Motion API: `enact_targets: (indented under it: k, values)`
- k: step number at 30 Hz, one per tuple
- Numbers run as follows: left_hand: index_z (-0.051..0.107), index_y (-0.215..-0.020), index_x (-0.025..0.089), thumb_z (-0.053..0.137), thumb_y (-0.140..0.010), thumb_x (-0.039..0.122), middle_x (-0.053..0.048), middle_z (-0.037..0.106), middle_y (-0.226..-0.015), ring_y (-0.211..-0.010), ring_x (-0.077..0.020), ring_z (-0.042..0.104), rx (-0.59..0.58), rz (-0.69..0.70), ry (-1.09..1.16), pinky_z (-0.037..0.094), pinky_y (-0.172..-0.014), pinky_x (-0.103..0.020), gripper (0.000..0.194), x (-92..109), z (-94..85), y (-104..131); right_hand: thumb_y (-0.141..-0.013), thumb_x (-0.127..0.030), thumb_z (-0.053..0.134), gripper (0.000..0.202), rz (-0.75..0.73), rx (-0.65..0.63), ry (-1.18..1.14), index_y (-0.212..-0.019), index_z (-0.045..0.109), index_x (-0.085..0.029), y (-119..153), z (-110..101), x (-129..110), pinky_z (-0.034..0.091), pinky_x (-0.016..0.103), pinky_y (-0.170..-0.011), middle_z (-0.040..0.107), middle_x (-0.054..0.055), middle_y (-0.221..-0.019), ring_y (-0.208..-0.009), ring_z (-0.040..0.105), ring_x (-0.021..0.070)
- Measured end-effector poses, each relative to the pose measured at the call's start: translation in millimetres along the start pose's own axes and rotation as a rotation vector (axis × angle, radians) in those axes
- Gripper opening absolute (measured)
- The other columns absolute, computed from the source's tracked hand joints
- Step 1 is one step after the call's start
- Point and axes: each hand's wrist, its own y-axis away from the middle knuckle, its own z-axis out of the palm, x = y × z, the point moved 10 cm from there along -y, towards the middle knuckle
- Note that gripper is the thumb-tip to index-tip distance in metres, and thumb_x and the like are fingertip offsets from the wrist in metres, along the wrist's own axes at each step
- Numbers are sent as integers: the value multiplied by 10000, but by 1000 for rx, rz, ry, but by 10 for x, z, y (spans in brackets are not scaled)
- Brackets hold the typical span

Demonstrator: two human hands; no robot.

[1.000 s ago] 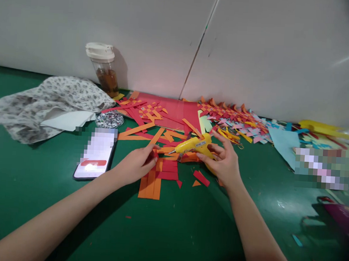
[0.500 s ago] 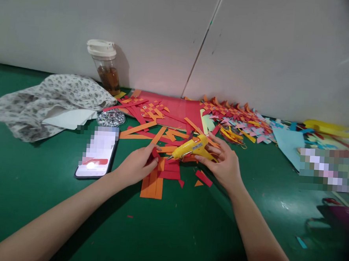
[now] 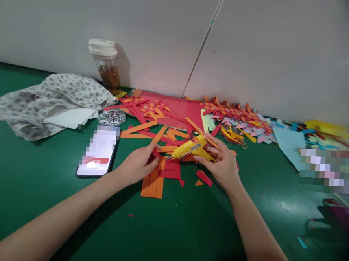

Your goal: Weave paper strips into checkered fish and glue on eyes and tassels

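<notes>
"What's in the grip?"

"The left hand (image 3: 138, 165) pinches a small red paper piece (image 3: 156, 151) between thumb and fingers. The right hand (image 3: 221, 163) grasps the handle of a yellow plastic glue gun (image 3: 188, 148), its metal nozzle pointing toward the left fingertips. Whether the nozzle touches paper, I can't tell."

"And just under the grip?"

"Flat crossing orange and red paper strips (image 3: 152, 187), reaching out on the near side of the left hand."

"How about room and edges?"

"On the near side, the glossy green tabletop (image 3: 174, 236) spreads between the forearms, bearing a tiny red scrap (image 3: 130, 215). A dark-edged phone with a lit screen (image 3: 97, 153) lies left of the left hand. Beyond both hands, a flat red sheet (image 3: 178, 107) reaches toward the white wall (image 3: 156, 35) at the table's far edge."

"Any containers?"

"Farther off, beyond the phone, a clear cup with a cream lid (image 3: 108, 73) stands upright, partly filled with brown liquid (image 3: 110, 77)."
</notes>
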Motion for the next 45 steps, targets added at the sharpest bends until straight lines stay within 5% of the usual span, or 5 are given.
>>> enact_targets:
  k: [16,21,27,40,45]
  values:
    - [505,-1067,177,428,-898,241,-4,610,-673,-559,-145,564,-26,-50,-13,376,-482,-243,196,-37,34,-5,-618,-346,807,772,30,-41,57,-1320,499,-256,-3,38,47,515,488,-917,655,100,-1160,-1064,627,292]
    - [501,-1103,176,499,-853,268,-40,671,-792,-664,-168,616,-41,-65,2,434,-548,-258,266,-75,69,-2,-621,-361,802,766,35,-24,37,-1317,494,-280,-12,16,44,527,471,-895,593,100,-1275,-1047,635,279]
    - [491,-1112,179,491,-850,307,-43,679,-825,-740,-183,634,-80,-109,31,453,-593,-266,292,-142,126,-8,-596,-360,816,793,78,-54,28,-1313,500,-238,0,88,120,517,486,-902,701,88,-966,-1056,633,299]
    - [487,-1115,187,483,-846,307,-59,679,-912,-791,-193,633,-95,-121,47,462,-636,-288,295,-153,149,-13,-601,-369,806,796,76,-23,34,-1322,486,-264,-12,29,104,515,481,-900,662,97,-1123,-1079,620,299]
    - [488,-1117,183,475,-850,314,-52,679,-884,-761,-184,636,-82,-115,39,466,-615,-279,298,-150,133,-3,-571,-355,825,820,135,-50,4,-1313,496,-239,0,86,148,511,484,-910,700,73,-924,-1033,643,290]
